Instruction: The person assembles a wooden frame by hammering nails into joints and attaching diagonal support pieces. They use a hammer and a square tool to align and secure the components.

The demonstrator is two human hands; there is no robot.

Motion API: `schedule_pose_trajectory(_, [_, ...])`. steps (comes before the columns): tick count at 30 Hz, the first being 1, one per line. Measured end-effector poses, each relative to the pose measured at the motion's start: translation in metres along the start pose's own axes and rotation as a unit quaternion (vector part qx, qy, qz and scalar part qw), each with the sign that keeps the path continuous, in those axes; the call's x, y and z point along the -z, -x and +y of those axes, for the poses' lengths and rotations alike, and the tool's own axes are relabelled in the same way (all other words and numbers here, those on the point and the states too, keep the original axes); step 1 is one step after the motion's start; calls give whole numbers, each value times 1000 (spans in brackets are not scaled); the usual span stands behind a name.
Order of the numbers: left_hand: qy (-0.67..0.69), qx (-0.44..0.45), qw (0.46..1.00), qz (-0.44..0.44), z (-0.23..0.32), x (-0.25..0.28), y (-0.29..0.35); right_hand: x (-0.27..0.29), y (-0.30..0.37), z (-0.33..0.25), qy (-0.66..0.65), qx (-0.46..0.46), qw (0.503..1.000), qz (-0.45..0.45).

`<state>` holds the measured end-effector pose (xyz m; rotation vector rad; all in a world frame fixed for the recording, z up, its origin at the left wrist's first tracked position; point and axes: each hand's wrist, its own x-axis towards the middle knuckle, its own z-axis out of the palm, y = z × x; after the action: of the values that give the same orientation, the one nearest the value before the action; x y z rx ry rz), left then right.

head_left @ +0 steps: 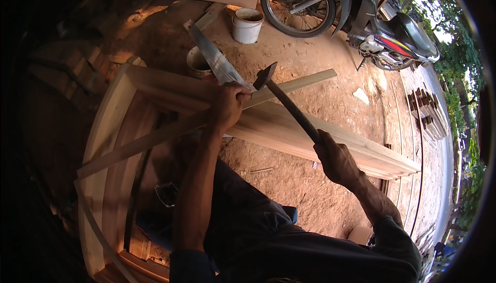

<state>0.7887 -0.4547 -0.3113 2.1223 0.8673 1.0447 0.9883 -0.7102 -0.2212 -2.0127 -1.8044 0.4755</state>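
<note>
My right hand [335, 159] grips the dark handle of a hammer [288, 103], whose head sits just above a thin wooden strip [305, 82]. That strip lies diagonally across a large wooden frame [111, 112]. My left hand [228, 103] is closed on the strip where it crosses the frame's long rail [330, 141], right beside the hammer head. Whether a nail is pinched in the fingers cannot be made out. A handsaw [214, 58] rests on the frame just beyond my left hand.
Reddish dirt ground lies under the frame. Behind the saw are a white bucket [246, 25] and a smaller tub [197, 62]. A parked motorcycle [361, 14] stands at the upper right. Stacked short wood pieces [427, 110] lie to the right.
</note>
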Motion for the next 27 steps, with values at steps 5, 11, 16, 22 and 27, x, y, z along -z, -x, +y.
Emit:
schedule_pose_trajectory(5, [-48,25,994,98,-6,-13,0,8,-1,-8,-1,22,999,38])
schedule_pose_trajectory(11, [-65,32,993,97,-4,-17,1,9,-10,-18,-48,-21,992,117])
schedule_pose_trajectory(16, [-126,23,987,96,-5,-18,1,22,-14,-22,21,22,1000,-7])
schedule_pose_trajectory(22, [-92,74,992,40,-12,-22,2,20,-12,-27,-46,-28,996,71])
schedule_pose_trajectory(27, [-97,26,991,91,-14,-23,2,23,-14,-22,53,27,998,-22])
